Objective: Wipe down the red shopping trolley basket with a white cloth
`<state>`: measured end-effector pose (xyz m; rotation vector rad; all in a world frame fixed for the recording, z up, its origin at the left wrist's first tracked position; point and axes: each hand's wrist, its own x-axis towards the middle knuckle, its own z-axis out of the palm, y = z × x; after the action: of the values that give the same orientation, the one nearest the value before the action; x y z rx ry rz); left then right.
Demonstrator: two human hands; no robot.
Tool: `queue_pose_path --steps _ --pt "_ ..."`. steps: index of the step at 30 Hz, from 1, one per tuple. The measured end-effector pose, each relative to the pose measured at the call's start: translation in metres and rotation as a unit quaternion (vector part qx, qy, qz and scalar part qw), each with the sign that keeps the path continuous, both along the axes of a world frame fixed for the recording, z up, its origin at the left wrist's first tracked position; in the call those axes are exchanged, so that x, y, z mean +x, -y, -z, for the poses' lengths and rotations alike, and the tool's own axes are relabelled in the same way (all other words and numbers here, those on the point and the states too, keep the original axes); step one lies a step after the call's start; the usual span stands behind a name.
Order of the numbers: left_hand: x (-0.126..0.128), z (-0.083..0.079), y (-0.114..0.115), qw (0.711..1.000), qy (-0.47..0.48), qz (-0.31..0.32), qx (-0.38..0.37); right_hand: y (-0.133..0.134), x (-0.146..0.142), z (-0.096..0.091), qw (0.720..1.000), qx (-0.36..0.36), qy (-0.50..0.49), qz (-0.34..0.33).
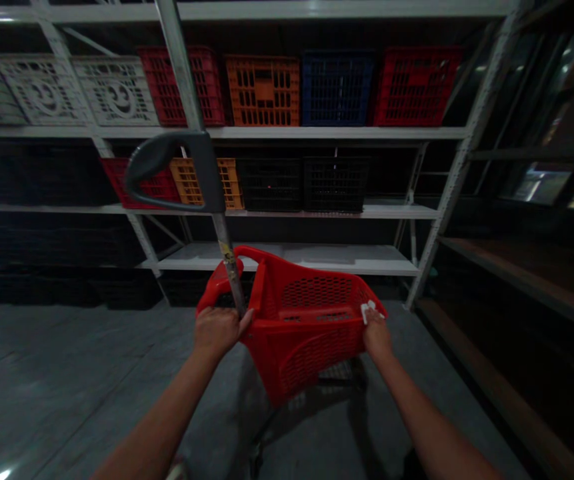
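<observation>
A red plastic shopping cart [317,353] with mesh sides stands in front of me on dark wheeled legs. My left hand [219,331] is closed on its handle end at the left, the thumb lying by the foot of a metal pole [224,233]. That pole rises from the cart and carries a grey loop-shaped grip [207,170]. At the cart's far right corner, my right hand [377,333] is closed around a small white cloth or tissue [368,310] and rests against the rim. The fingertips of both hands are partly hidden.
A white metal rack [291,133] stands behind the cart. On it are an orange crate [263,90], a blue crate [337,87], red crates and white smiley crates [119,93]. Brown shelving [521,273] runs along the right. Grey floor [67,380] lies at the left.
</observation>
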<state>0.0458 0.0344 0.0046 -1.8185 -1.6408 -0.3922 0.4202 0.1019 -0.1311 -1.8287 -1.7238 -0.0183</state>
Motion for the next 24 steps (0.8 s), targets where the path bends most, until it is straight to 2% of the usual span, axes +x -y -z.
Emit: queue_pose_path --steps 4,8,11,13,15,17,19,24 --pt "0.001 0.000 0.001 1.000 -0.003 -0.003 0.010 0.019 -0.093 0.000 0.983 0.063 -0.073 -0.159" --pt "0.000 0.000 0.001 1.000 -0.004 -0.006 0.016 0.041 -0.191 -0.025 0.952 0.085 -0.120 -0.270" --pt "-0.004 0.001 0.001 1.000 -0.011 -0.008 0.018 0.051 -0.237 -0.050 0.934 0.101 -0.114 -0.323" --pt "-0.007 0.001 0.000 1.000 -0.014 -0.005 0.020 0.053 -0.246 -0.060 0.926 0.112 -0.096 -0.349" --pt "-0.011 0.001 0.000 1.000 -0.018 0.001 0.018 0.053 -0.237 -0.060 0.922 0.116 -0.065 -0.364" --pt "-0.015 0.001 -0.001 1.000 -0.024 0.004 0.017 0.050 -0.211 -0.049 0.928 0.110 -0.029 -0.354" --pt "-0.019 0.001 -0.003 0.999 -0.031 0.004 0.019 0.043 -0.171 -0.031 0.945 0.097 -0.001 -0.312" --pt "-0.029 0.003 -0.008 0.998 -0.050 -0.003 0.030 0.021 -0.043 0.010 0.981 0.068 0.034 -0.181"
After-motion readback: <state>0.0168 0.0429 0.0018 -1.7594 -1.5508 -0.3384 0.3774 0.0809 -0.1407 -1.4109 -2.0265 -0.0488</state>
